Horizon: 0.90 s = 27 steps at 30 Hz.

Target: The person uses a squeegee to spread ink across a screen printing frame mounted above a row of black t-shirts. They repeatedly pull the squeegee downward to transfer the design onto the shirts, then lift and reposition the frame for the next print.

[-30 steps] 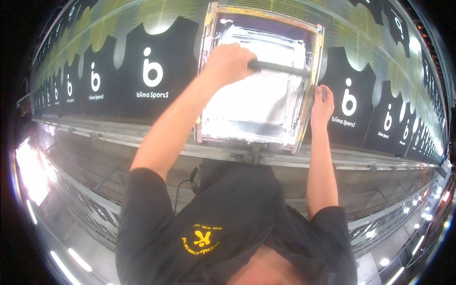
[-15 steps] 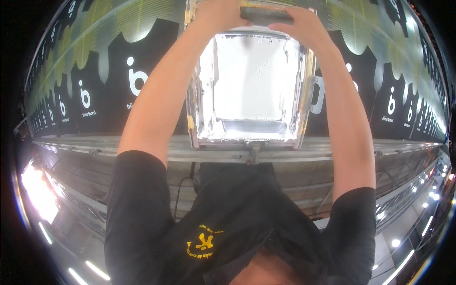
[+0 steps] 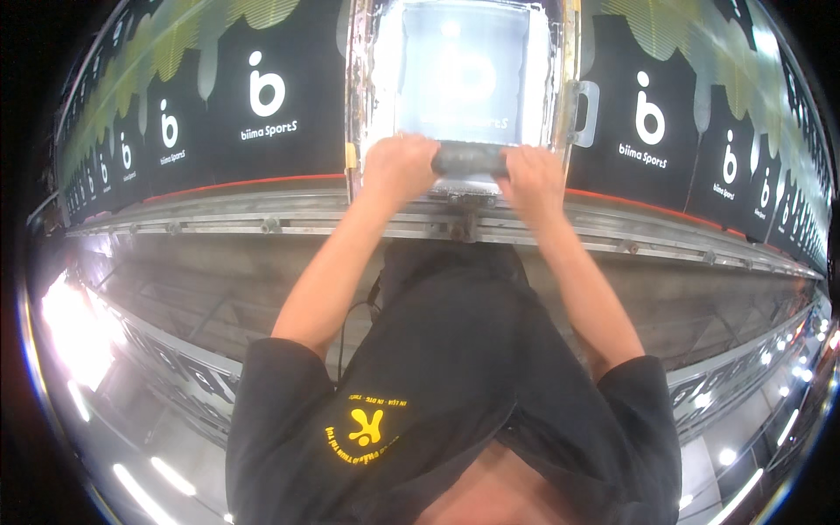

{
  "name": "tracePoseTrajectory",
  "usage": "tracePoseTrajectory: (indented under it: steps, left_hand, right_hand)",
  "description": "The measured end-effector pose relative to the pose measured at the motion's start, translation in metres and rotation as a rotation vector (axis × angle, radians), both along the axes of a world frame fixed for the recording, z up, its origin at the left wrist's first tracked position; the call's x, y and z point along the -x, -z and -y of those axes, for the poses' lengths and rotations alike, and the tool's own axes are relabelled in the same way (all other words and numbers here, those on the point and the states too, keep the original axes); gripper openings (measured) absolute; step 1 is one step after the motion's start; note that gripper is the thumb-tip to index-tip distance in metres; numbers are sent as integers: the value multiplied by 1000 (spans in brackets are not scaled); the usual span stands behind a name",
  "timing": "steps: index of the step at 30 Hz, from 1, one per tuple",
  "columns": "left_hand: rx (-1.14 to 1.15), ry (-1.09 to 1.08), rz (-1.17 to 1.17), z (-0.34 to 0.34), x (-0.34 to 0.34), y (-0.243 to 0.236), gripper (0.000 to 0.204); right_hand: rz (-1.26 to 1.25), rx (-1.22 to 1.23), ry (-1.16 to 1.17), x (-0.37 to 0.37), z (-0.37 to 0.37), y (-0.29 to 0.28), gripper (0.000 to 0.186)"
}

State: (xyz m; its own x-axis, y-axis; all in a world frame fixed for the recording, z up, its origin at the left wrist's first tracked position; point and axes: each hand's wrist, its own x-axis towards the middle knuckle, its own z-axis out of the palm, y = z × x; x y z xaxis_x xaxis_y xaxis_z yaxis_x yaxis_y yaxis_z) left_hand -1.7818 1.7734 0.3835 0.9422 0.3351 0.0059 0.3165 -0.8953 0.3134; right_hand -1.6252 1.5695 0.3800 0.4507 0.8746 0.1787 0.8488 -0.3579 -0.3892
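Observation:
A framed printing screen lies over one of the black fabric pieces, with white ink smeared around its inner edges. Through its mesh a pale round logo shows. Across the screen's near end lies a dark squeegee, gripped from both sides. My left hand is closed round its left end, and my right hand round its right end. The squeegee's blade is hidden behind my hands and its grey bar.
Black fabric pieces with white logos, one on the left and one on the right, line the long table. A metal rail runs along its near edge. A clear handle sticks out from the screen's right side.
Both hands have drawn the squeegee from the screen's far end to its near end. The opaque white over the mesh has thinned, and the logo now shows through.

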Motion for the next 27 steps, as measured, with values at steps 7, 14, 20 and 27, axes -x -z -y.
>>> tracePoseTrajectory:
  steps: [7, 14, 20, 27]
  left_hand:
    - [19, 21, 44, 65, 58, -22, 38]
    - [189, 117, -367, -39, -57, -68, 52]
    - [21, 146, -301, -179, -209, -69, 68]
    - [77, 17, -184, -185, -223, -78, 49]
  right_hand:
    - [-140, 55, -105, 48, 55, -24, 50]
    - [-108, 145, -24, -53, -15, -53, 45]
    - [-302, 231, 89, -199, -160, -62, 77]
    - [-274, 94, 101, -214, -190, -37, 56]
